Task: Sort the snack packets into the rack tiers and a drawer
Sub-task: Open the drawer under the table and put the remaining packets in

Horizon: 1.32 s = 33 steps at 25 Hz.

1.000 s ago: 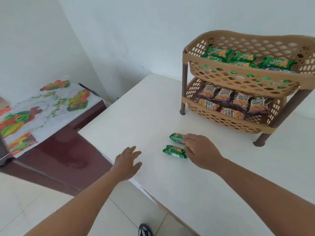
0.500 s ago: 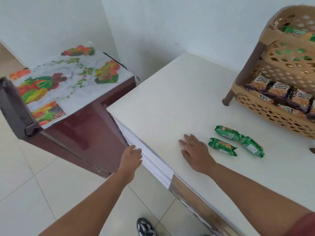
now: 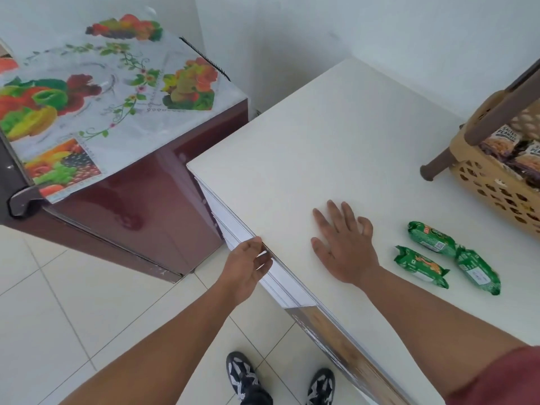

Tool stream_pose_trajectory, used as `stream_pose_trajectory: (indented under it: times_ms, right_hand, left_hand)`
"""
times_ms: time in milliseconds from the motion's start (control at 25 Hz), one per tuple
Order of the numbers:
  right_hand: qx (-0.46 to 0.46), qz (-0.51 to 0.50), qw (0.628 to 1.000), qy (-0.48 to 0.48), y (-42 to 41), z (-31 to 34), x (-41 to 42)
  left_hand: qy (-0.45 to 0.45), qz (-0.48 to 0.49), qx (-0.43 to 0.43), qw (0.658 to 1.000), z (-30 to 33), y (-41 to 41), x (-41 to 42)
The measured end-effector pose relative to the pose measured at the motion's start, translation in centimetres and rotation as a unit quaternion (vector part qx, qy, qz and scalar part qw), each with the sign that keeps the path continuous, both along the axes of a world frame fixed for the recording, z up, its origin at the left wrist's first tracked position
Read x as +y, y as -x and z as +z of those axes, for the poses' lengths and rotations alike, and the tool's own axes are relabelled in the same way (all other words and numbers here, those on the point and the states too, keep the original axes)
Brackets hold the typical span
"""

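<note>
left hand: grip curled on tabletop front edge | right hand: flat, fingers apart | three green packets beside

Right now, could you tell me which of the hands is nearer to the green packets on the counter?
Right. The right hand lies flat on the counter beside the green packets, not touching them. The left hand is farther off, at the counter's front edge.
</note>
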State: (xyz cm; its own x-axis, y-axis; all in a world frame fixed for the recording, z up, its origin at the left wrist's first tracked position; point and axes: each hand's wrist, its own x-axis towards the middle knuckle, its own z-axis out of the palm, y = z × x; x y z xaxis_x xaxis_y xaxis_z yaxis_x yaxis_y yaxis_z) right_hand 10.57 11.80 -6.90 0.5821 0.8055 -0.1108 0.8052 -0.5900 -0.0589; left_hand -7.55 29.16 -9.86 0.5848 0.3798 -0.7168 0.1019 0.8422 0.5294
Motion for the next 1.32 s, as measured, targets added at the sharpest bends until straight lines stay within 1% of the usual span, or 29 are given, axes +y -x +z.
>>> stream_pose_trajectory:
  times_ms: [80,160,240,560,880,1080,1240,1320]
  right_hand:
    - [-0.005,0.041,0.999,-0.01,-0.4,-0.1,0.2]
    - [-0.005,0.11,0.994,-0.018,-1.0,-0.3,0.5]
    - [0.008,0.143,0.99,-0.022,-1.6,-0.4,0.8]
    - [0.028,0.139,0.989,-0.044,-1.8,-0.3,0.8]
    - [0.026,0.132,0.99,-0.037,-1.6,-0.2,0.8]
    - [0.022,0.129,0.991,-0.037,-1.6,-0.3,0.7]
    - [0.023,0.126,0.991,-0.035,-1.7,-0.4,0.8]
    - [0.022,0.126,0.991,-0.033,-1.7,-0.3,0.8]
  left_hand:
    - [0.009,0.005,-0.017,1.0,0.0,0.1,0.0]
    - [0.011,0.013,-0.027,0.999,0.0,0.0,-0.4]
    - [0.011,0.029,-0.023,0.999,0.3,-0.4,-0.9]
    - [-0.02,0.078,0.01,0.997,0.1,-1.0,-2.1]
    - [-0.028,0.066,0.089,0.993,-0.6,-0.3,-0.9]
    - [-0.066,0.063,0.142,0.986,-1.0,-0.1,-0.8]
    - [-0.103,0.041,0.176,0.978,-0.8,0.4,-0.8]
    - [-0.132,0.032,0.211,0.968,0.1,0.6,-1.0]
